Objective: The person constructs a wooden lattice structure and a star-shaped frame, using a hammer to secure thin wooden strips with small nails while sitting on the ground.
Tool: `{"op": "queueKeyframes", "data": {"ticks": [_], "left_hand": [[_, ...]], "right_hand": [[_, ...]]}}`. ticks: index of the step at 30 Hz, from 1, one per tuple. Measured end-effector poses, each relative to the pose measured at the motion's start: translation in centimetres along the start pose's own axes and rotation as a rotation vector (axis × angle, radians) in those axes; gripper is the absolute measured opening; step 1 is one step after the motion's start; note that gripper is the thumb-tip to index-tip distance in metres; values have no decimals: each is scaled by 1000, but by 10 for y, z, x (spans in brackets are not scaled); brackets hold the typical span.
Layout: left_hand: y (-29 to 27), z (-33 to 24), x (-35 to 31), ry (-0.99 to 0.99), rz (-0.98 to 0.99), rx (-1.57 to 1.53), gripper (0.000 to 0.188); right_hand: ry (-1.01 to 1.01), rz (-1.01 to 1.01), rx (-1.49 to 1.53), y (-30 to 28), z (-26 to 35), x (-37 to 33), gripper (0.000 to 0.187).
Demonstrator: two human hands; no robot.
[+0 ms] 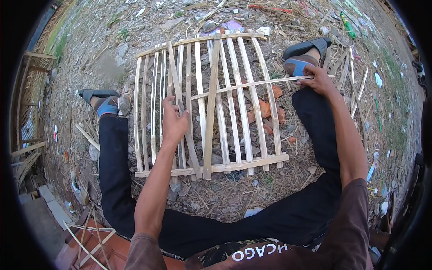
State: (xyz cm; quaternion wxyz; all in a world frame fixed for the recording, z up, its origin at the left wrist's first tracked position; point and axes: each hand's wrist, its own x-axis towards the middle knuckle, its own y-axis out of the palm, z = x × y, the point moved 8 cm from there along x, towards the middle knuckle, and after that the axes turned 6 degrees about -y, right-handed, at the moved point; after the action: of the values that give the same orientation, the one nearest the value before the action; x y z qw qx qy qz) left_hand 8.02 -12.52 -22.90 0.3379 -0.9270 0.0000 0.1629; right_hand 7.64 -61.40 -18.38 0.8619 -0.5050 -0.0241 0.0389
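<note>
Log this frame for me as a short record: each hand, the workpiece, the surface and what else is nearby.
Left hand: at a slanted slat; exact grip unclear
Right hand: holding a thin strip near its right end
Strip position: crosswise over the right part of the workpiece
Workpiece: slatted wooden frame, lying between the person's legs
Surface: ground with stones and dry straw
Nearby: orange brick pieces seen through the frame; green bottle, upper right
</note>
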Motion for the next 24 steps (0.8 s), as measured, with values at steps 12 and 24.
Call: {"op": "queueKeyframes", "data": {"ticks": [12, 24], "left_hand": [[-30, -16, -7, 20, 55, -189, 60], [-21, -10, -13, 59, 60, -194, 54]], "right_hand": [[81, 22, 18, 17, 43, -11, 44], [37, 87, 159, 41, 65, -7, 33]]}}
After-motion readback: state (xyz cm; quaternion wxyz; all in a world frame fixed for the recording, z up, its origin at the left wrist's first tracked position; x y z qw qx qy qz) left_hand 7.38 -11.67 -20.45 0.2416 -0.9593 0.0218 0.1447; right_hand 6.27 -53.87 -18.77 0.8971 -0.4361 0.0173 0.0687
